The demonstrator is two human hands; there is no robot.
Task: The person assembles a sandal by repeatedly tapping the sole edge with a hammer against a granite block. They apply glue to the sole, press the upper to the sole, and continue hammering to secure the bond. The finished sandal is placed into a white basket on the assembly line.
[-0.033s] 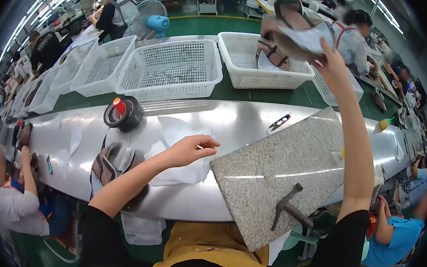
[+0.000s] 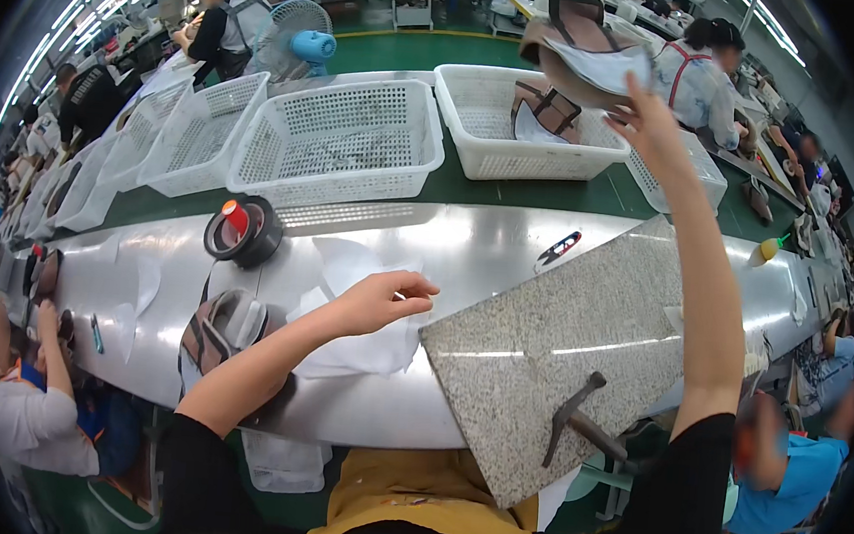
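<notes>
The brown shoe upper looks light and soft, probably easy to bend, so its thicker edge seems a good place to hold. It is above the white basket, just beyond the right hand, whose fingers are spread at its near edge; whether this grip holds it, I cannot tell surely. The left hand, loosely curled, seems to hold nothing above the white sheets.
</notes>
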